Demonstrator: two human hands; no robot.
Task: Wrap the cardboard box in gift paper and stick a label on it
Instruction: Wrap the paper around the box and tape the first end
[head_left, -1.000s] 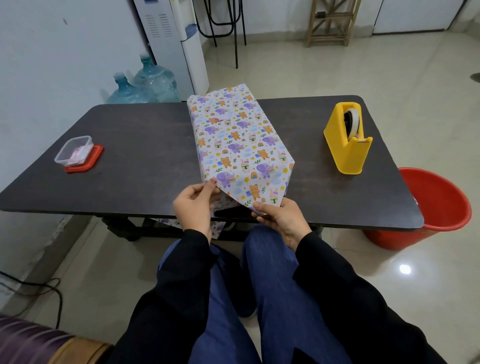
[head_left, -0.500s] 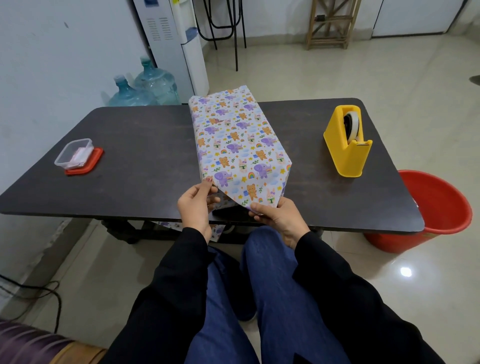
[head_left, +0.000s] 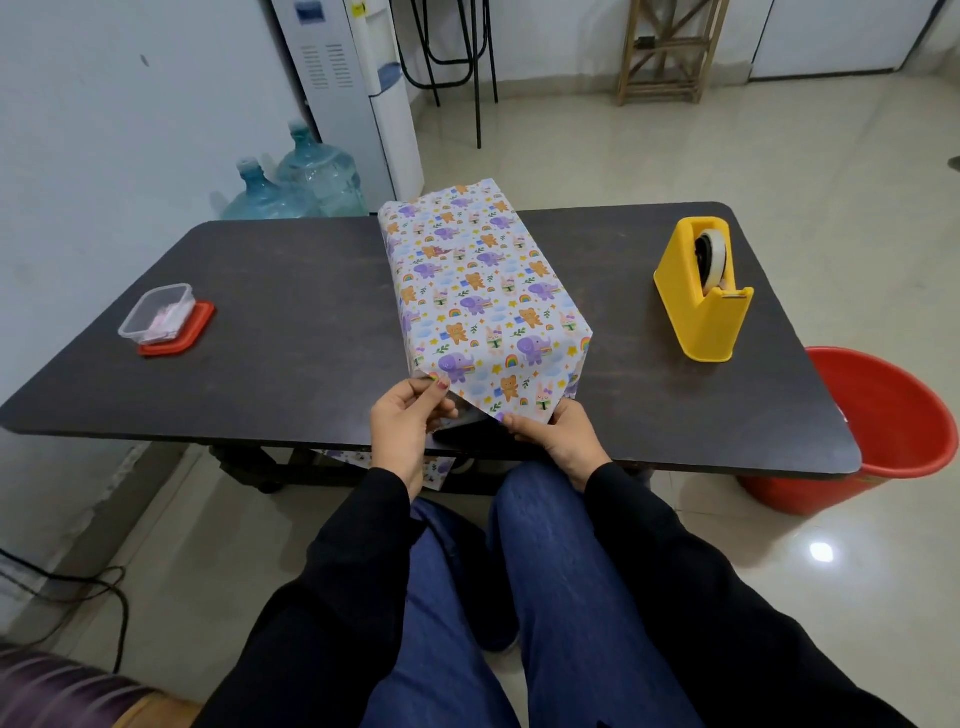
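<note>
One view only, from a head-worn camera looking down over a seated person's lap onto a dark brown, round-cornered tabletop (head_left: 291, 322). Across its middle, running away from the person, lies the long cardboard box (head_left: 478, 270). Its top and visible sides are already covered in white gift paper printed with purple elephants, orange bears and rainbows, and no bare cardboard shows.

At the near end, close to the table's front edge, the paper narrows to a pointed triangular flap (head_left: 506, 387). The left hand (head_left: 408, 423) pinches the flap's left edge between thumb and curled fingers. The right hand (head_left: 563, 441) holds the flap's point and right edge, thumb on top, fingers curled beneath.

The step in hand looks like closing this near end. To do it well, the side folds should sit flat against the box first. The flap's creases should then be run sharp and the point drawn snug to the end face, so no slack bags at the corners. One hand should pin the point while the other fetches tape.

A yellow plastic tape dispenser (head_left: 701, 301) stands on the table well apart to the right, nearer the right hand. Well apart to the left, a small clear plastic tub (head_left: 156, 312) sits on a red lid (head_left: 200, 325). Its pale pink contents may be labels but are too small to tell. A red plastic bucket (head_left: 893, 415) stands on the floor past the table's right end.
</note>
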